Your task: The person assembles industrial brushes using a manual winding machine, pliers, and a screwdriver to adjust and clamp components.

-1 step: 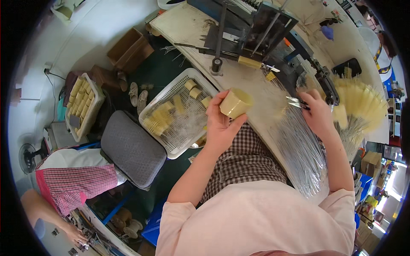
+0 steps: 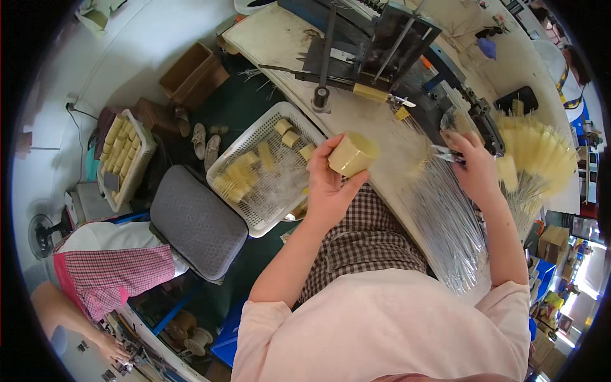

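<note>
My left hand (image 2: 330, 191) is wrapped round a short cylindrical bundle of pale yellow bristles (image 2: 350, 156), with a shiny band about its side. The bundle is held tilted above the bench's near edge. In my right hand (image 2: 476, 169) is a small pair of scissors (image 2: 447, 153), its metal blades pointing left and slightly blurred. Long thin metal wires (image 2: 445, 229) lie on the bench below that hand. To its right fans a big pile of yellow-bristled brushes (image 2: 534, 153) with wire stems.
A white basket (image 2: 224, 153) with several yellow bundles and loose bristles stands left of the bench (image 2: 270, 38). A dark metal machine (image 2: 398, 44) is at the back. Nearby are a grey chair (image 2: 197, 223) and another filled basket (image 2: 137, 169). A person's hand (image 2: 113, 350) works lower left.
The scissors in my right hand have shifted very slightly to the right and their blades are more blurred. My left hand and the bundle look almost unmoved.
</note>
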`<state>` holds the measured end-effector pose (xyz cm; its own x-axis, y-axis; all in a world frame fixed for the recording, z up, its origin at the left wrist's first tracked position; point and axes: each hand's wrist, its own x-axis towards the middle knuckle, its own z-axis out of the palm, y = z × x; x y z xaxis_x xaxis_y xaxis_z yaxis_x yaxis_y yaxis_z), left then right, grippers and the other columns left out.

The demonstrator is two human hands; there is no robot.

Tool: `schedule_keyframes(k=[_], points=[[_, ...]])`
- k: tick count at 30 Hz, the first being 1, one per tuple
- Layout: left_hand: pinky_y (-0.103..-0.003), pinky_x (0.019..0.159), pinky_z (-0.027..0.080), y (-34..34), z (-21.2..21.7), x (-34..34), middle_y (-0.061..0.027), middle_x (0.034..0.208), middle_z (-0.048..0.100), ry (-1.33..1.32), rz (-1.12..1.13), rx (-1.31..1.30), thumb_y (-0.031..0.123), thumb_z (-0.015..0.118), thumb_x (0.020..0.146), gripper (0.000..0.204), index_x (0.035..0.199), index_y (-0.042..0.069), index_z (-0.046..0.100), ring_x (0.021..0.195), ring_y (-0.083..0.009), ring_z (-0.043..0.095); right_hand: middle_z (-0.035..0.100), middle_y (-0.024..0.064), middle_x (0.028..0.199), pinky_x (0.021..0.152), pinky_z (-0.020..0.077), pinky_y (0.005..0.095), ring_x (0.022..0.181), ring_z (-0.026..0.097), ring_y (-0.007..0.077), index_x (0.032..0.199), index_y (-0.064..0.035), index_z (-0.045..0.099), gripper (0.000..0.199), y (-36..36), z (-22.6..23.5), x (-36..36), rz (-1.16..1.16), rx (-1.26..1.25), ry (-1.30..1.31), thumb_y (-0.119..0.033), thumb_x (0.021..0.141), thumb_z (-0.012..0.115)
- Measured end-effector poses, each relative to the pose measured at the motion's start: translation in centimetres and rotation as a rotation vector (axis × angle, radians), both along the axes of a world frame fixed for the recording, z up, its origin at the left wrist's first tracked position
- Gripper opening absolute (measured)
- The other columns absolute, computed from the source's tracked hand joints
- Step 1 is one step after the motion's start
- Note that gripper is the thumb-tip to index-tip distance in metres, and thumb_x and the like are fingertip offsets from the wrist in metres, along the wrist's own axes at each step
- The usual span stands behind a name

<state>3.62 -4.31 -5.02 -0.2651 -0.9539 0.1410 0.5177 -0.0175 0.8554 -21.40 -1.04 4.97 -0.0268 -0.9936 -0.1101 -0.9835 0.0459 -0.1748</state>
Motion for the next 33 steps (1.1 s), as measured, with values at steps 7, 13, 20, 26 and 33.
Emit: schedule_keyframes(k=[7,13,20,26,33], points=[[-0.034,0.097,0.037,-0.3,0.0,-1.7,-0.0091,0.126,0.04,-0.052,-0.01,0.014,-0.004,0.058,0.08,0.06,0.13,0.005,0.027,0.116,-0.0193,0.042,0.057,0.0067,0.106,0.077,0.0429,0.0285,0.095,0.056,0.0219,0.124,-0.0104,0.048,0.053,0.1,-0.1,0.5,0.044,-0.014,-0.485,-0.012,0.075,0.067],[-0.036,0.095,0.036,-2.0,-1.0,-4.0,-0.0112,0.124,0.039,0.066,-0.037,0.234,0.019,0.044,0.092,0.046,0.131,0.003,0.025,0.114,-0.02,0.042,0.059,0.0031,0.087,0.072,0.0411,0.0237,0.076,0.052,0.0108,0.112,-0.0065,0.057,0.026,-4.4,2.3,1.7,-0.303,-0.397,-0.889,-0.011,0.087,0.054],[-0.038,0.099,0.027,-7.4,-3.2,-9.6,-0.0191,0.126,0.034,-0.206,0.717,-0.418,0.045,0.033,0.089,0.055,0.117,-0.002,0.033,0.115,-0.0273,0.036,0.061,0.0038,0.089,0.06,0.0371,0.0191,0.065,0.048,0.0058,0.112,0.0019,0.055,0.031,-13.0,9.0,5.9,0.008,-0.616,-0.953,-0.02,0.094,0.044],[-0.044,0.106,0.018,-9.1,-2.2,-12.8,-0.0205,0.138,0.024,-0.169,0.817,-0.431,0.06,0.015,0.088,0.066,0.102,0.0,0.041,0.129,-0.0318,0.024,0.056,0.0034,0.072,0.053,0.0347,0.0192,0.055,0.044,0.0068,0.104,0.0047,0.056,0.03,-14.7,8.0,7.0,0.013,-0.632,-1.112,-0.02,0.095,0.042],[-0.045,0.107,0.018,-10.0,-2.3,-14.2,-0.0186,0.139,0.023,0.029,0.921,-0.314,0.064,0.013,0.086,0.072,0.113,0.002,0.039,0.129,-0.0307,0.026,0.052,-0.0012,0.076,0.057,0.0292,0.0152,0.061,0.036,0.0026,0.106,0.003,0.056,0.028,-15.6,7.1,7.5,-0.065,-0.735,-1.196,-0.019,0.094,0.044]])
